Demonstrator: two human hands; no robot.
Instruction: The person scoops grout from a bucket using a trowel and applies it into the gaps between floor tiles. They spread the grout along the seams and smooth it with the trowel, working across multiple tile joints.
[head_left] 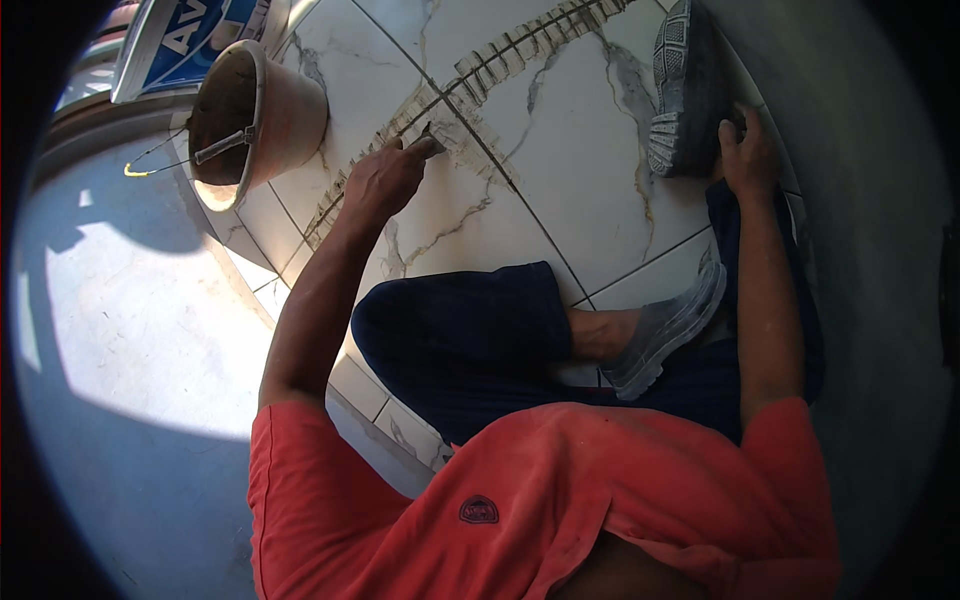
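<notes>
My left hand [385,178] grips a small flat scraper [432,146], its blade at the grout joint between white marbled tiles [570,170]. Strips of pale, ridged residue [485,65] lie along the joints. My right hand [746,160] has curled fingers beside the black shoe [685,75] on my right foot, near the ankle; what they grip, if anything, is hidden. My left leg is folded across the tiles in dark trousers [450,330], with a translucent grey shoe [660,330] on the foot.
A dirty white bucket [290,130] with a wire handle stands at upper left, a tool handle across its mouth. Behind it is a blue and white printed package [170,60]. A pale, sunlit surface [140,330] lies to my left, and a grey surface [870,250] runs along my right.
</notes>
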